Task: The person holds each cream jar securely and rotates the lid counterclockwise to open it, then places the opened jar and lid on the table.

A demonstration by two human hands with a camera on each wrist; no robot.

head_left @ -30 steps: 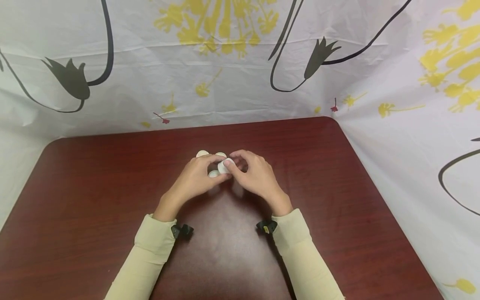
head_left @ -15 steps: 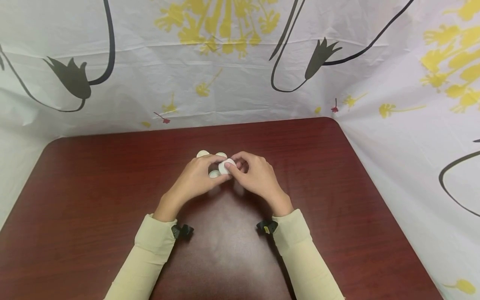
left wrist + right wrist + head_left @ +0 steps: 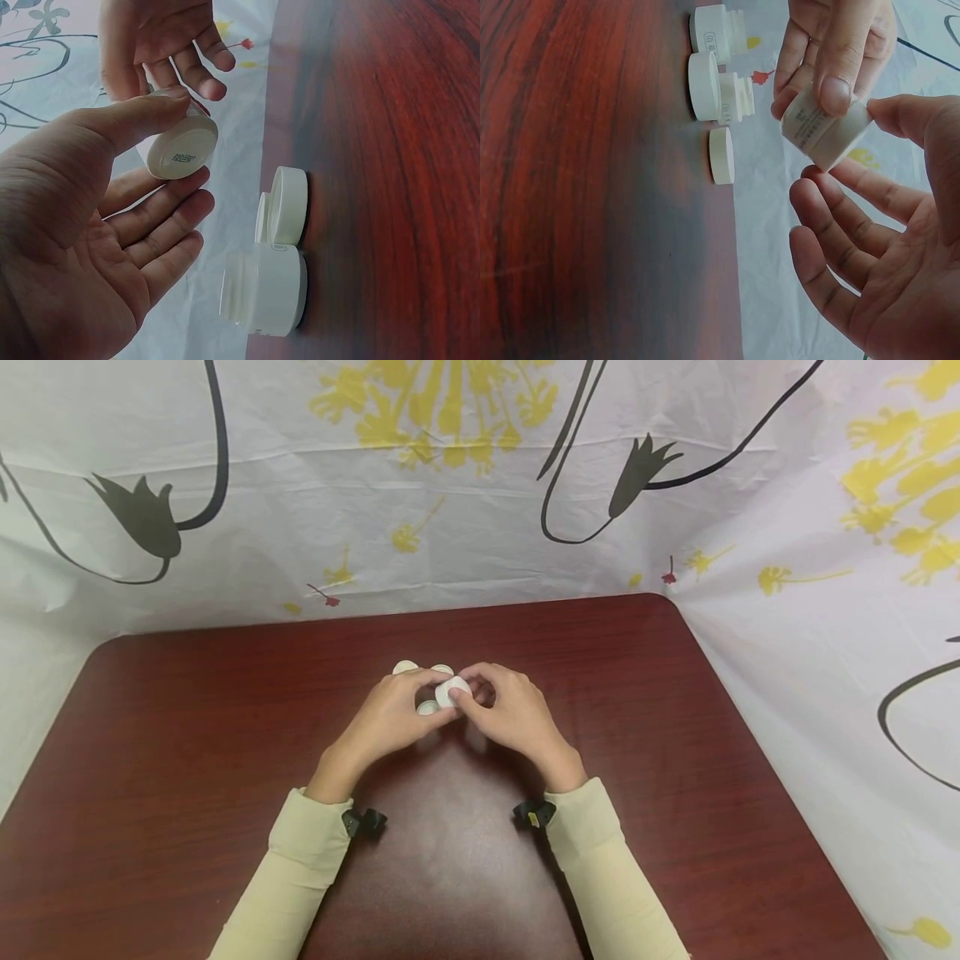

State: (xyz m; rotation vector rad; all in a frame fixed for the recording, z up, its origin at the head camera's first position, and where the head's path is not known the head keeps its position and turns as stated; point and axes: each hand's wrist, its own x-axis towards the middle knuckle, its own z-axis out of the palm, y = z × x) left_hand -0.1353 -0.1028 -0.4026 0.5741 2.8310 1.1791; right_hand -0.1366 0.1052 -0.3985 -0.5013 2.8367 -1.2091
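Note:
Between both hands, above the table, is a small white cream jar [image 3: 806, 124] with its white lid [image 3: 844, 141] on. The left hand [image 3: 82, 217] grips the jar's body, thumb across its side, with the printed base facing the left wrist camera. From the other side the right hand [image 3: 900, 255] pinches the lid between thumb and fingertips; its other fingers are spread loosely. In the head view the left hand [image 3: 390, 710] and right hand [image 3: 513, 706] meet at the jar [image 3: 452, 692]. Below stand an uncapped white jar [image 3: 271, 289] and a second uncapped jar [image 3: 739, 101].
One loose white lid [image 3: 703, 86] stands near the uncapped jars, and another lid [image 3: 721, 156] lies beside it. The dark red table [image 3: 187, 760] has rounded far corners. A white patterned sheet [image 3: 480, 543] hangs behind it and along its sides.
The held jar and its lid turn and tilt slightly between the fingers. The right fingers shift a little on the lid; both arms stay in place.

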